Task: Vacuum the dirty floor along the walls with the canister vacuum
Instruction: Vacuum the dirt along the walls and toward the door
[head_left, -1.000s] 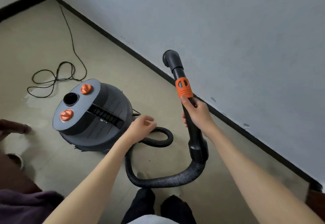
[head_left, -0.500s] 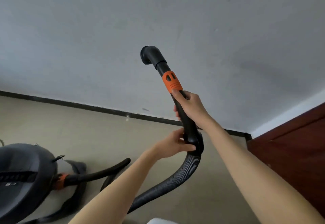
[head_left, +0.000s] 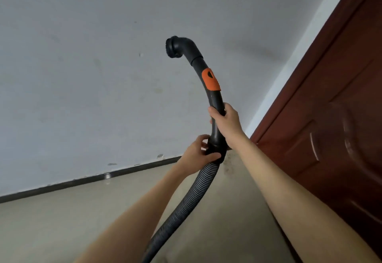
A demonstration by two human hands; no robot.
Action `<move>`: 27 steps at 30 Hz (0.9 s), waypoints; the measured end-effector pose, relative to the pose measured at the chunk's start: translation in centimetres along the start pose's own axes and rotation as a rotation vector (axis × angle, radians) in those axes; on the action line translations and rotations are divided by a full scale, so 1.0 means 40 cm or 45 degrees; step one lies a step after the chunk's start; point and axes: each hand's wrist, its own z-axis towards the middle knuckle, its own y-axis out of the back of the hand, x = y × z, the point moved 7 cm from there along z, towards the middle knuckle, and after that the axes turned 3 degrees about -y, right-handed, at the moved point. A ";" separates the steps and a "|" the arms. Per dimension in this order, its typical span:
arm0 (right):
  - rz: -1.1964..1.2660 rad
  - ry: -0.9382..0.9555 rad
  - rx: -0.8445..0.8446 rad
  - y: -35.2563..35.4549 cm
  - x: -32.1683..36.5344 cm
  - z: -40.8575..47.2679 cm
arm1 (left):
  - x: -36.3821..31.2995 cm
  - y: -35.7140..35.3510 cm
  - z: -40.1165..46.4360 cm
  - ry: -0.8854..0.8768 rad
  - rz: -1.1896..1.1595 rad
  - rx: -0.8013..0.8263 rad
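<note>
Right hand (head_left: 226,120) grips wand (head_left: 215,101); left hand (head_left: 199,154) clasps hose cuff (head_left: 216,149). Nozzle (head_left: 172,47) raised; twisting risks cuff separating.

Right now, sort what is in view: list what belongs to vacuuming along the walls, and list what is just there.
For the job:
- curved vacuum handle tube, gripped by the right hand
- ribbed hose, with the left hand gripping its cuff
- floor along the black baseboard

Just there:
- dark red door
- grey wall
</note>
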 end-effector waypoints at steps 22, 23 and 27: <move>0.557 0.061 -0.595 0.476 0.187 0.373 | -0.417 -0.062 0.479 -0.412 0.593 -0.130; 0.646 0.079 -0.551 0.491 0.195 0.386 | -0.432 -0.051 0.491 -0.429 0.569 -0.184; 1.003 0.102 -0.327 0.532 0.218 0.414 | -0.493 -0.051 0.507 -0.549 0.579 -0.224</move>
